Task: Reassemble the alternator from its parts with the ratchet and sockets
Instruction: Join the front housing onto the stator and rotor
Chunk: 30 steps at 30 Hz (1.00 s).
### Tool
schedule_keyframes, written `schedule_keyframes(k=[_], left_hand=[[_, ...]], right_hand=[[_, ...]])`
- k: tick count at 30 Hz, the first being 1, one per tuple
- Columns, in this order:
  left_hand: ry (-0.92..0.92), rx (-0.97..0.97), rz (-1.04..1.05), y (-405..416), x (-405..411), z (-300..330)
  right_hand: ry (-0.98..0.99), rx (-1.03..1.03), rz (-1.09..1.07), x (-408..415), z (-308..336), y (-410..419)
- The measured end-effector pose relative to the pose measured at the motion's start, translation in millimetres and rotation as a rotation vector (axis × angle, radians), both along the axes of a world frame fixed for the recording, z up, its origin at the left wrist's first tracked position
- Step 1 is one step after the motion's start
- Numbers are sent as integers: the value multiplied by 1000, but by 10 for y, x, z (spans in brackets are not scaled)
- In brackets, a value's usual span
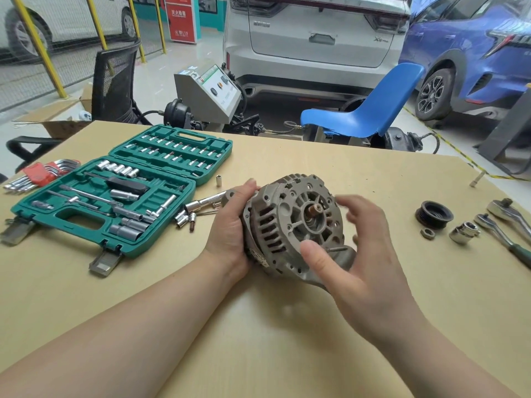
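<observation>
The alternator (293, 225) sits near the middle of the counter (287, 326), tipped so its finned front face and bare shaft stub (315, 209) turn up toward the camera. It looks like a cast-metal body, so likely heavy for its size, rigid and not fragile in the housing, though the threaded shaft and a thin stud (336, 249) sticking out low on the face would be poor places to grab. The ribbed rim and mounting ears seem the safest hold. The left hand (230, 225) grips the housing's left side, fingers curled over the top edge. The right hand (362, 254) hovers at the right with fingers spread and blurred, thumb near the lower ear; whether it touches cannot be told. Well apart to the right lie the pulley (434, 214), a nut (427, 233), a socket (464, 232) and two ratchets (505, 225). The open socket case (115, 193) stands to the left, loose sockets just beside it.
</observation>
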State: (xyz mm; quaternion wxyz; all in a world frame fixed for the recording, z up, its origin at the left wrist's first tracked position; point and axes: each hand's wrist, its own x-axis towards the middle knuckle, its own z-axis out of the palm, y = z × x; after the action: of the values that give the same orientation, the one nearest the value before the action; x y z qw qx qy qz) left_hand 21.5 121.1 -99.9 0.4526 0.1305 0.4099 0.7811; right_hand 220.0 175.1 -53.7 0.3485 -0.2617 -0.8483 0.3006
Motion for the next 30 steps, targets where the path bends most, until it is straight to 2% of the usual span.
schedule_keyframes(k=[5, 7, 15, 24, 30], left_hand=[[-88, 41, 7, -6, 39, 52], [-125, 37, 33, -3, 35, 56], [-194, 53, -18, 29, -4, -3], [-154, 57, -12, 48, -18, -59], [-103, 31, -17, 24, -1, -27]], right_hand=[[-415, 111, 78, -327, 368, 51], [-485, 122, 117, -437, 433, 84], [-608, 273, 180, -567, 586, 157], [-544, 220, 174, -562, 490, 221], [-526, 88, 262, -565, 568, 299]])
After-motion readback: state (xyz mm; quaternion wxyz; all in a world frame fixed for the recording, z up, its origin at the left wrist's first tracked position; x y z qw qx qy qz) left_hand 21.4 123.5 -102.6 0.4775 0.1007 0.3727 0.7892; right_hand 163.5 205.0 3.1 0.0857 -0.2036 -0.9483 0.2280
